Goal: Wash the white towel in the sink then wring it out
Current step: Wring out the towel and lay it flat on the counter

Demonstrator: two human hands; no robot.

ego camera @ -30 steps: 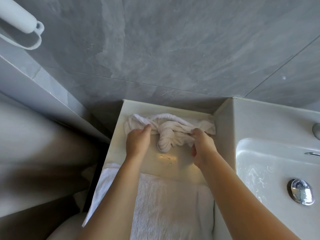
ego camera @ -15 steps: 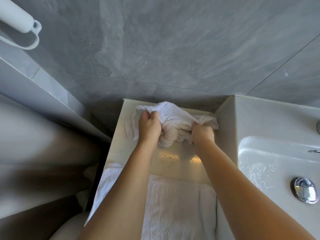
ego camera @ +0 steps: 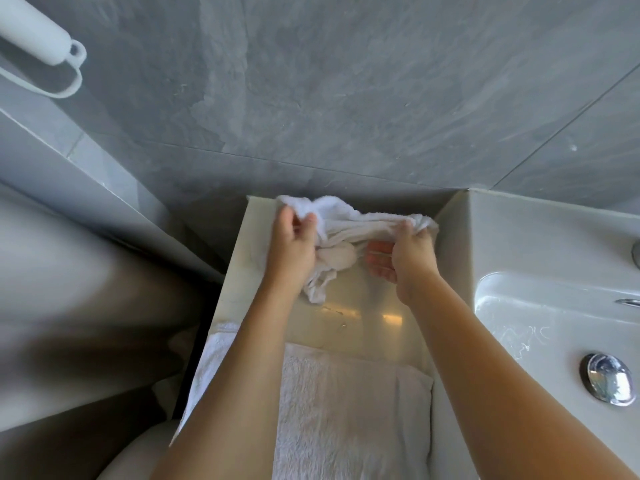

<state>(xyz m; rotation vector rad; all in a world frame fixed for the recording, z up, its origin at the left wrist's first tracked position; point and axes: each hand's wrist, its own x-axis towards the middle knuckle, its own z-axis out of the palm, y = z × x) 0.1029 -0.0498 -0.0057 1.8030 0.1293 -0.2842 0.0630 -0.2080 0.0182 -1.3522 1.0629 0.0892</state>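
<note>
Both hands, left hand [ego camera: 292, 242] and right hand [ego camera: 408, 252], pinch the towel [ego camera: 349, 225] over the counter [ego camera: 363, 306], likely to unknot it, sink [ego camera: 540, 306] right.

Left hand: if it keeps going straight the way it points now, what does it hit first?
Probably the grey tiled wall. The left hand, gripping the white towel, points away along the counter toward it. Depth is unclear.

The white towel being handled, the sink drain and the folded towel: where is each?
white towel [ego camera: 349, 220], head view, bunched middle.
sink drain [ego camera: 607, 379], head view, chrome cap.
folded towel [ego camera: 349, 410], head view, fluffy top.
</note>
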